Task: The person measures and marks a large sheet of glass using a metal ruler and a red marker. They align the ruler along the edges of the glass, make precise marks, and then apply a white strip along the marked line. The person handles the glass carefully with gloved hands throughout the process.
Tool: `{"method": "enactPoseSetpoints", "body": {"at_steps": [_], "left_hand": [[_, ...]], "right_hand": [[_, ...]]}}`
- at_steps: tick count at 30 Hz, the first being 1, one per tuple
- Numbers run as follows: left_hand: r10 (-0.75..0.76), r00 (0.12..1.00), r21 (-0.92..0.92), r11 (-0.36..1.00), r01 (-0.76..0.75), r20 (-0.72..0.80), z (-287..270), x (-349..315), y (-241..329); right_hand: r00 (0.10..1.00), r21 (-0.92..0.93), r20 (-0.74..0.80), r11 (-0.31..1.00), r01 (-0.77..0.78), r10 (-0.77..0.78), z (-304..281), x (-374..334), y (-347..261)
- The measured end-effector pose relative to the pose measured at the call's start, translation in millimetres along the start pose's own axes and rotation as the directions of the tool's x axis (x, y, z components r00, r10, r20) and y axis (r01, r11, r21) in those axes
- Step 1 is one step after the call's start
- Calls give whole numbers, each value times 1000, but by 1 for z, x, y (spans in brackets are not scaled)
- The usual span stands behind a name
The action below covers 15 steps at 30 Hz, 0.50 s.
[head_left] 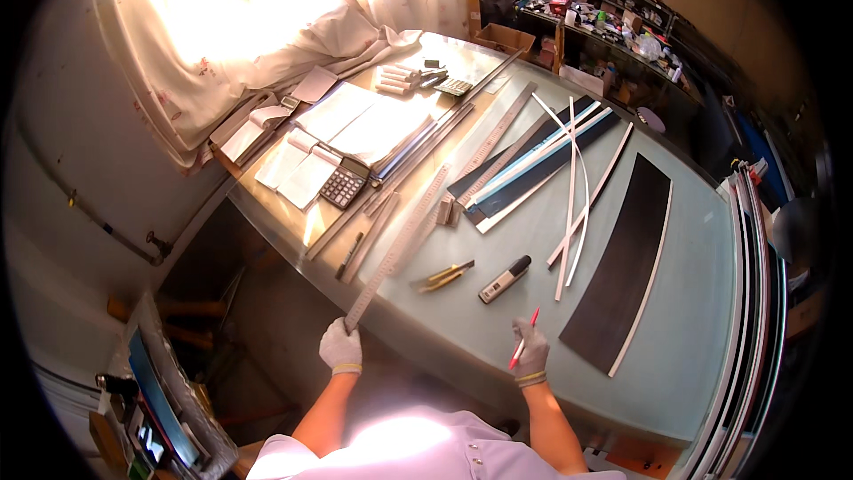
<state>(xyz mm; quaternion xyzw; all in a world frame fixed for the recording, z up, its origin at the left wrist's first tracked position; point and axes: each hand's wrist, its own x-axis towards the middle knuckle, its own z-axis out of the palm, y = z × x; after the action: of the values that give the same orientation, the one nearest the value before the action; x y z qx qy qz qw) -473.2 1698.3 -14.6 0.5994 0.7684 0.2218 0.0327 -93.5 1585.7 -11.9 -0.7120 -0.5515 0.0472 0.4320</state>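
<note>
My left hand [341, 347], in a pale knitted glove, is closed around the near end of a long clear-looking ruler [400, 244]. The ruler slants away over the table's front edge. My right hand [531, 351], gloved too, grips a red-and-white pen [518, 353] that stands tilted between its fingers. On the glass-like tabletop between the hands lie a yellow utility knife [444, 276] and a thick marker [505, 280] with a black cap. Right of the pen rests a wide dark panel [617, 262] with a white edge.
Thin white strips [571, 200] cross over dark and blue strips [533, 164] mid-table. Papers [369, 124], a calculator [343, 187] and metal bars [422, 147] lie at the left. Long profiles [755, 320] stand along the right edge. Cluttered shelves [613, 22] fill the far right.
</note>
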Motion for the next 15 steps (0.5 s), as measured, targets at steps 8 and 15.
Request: {"method": "enactPoseSetpoints", "body": {"at_steps": [8, 15], "left_hand": [[128, 986, -465, 883, -64, 107, 14, 82, 101], [499, 654, -692, 720, 53, 569, -11, 24, 132]], "right_hand": [[925, -238, 111, 914, -330, 363, 19, 10, -67], [964, -203, 223, 974, -97, 142, 42, 26, -93]]}}
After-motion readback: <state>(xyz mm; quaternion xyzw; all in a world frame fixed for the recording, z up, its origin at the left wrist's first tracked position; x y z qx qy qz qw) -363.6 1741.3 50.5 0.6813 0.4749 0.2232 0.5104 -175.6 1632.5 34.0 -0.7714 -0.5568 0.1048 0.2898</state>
